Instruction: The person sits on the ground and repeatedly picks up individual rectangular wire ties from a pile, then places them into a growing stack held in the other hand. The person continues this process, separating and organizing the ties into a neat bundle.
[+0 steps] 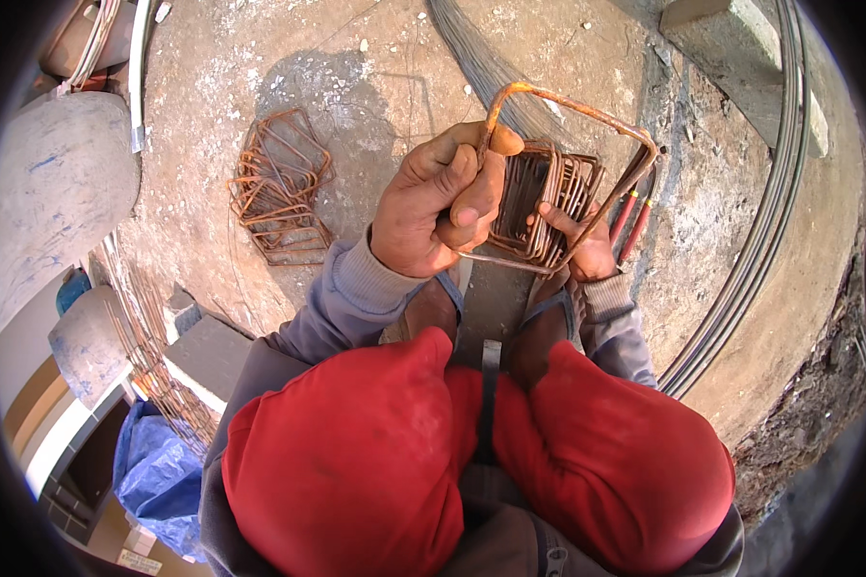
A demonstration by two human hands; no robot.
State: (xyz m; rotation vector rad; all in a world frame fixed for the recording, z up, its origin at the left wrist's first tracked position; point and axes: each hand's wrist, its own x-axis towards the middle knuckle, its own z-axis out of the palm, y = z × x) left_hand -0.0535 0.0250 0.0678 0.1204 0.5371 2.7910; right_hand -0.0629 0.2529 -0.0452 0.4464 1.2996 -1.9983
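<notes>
My left hand (441,197) is raised and closed, pinching a rusty, square-bent rebar stirrup (518,87) by its left side. The stirrup frames part of the view of my right hand (590,245) and a bundle of similar stirrups (522,197) below it. That bundle stands packed together in front of my feet. At its right side my right hand grips it, the thumb laid across the bars; some of those fingers are hidden. Beside this hand, on the ground, lies a cutting or gripping tool with red handles (627,223), its head mostly hidden.
Left of my hands lies a loose pile of rusty stirrups (260,192). Thin tie wires (467,43) fan out at the top. Long bars (777,216) curve along the right, near a concrete block (731,48). A blue tarp (159,471) and rods (154,361) are lower left.
</notes>
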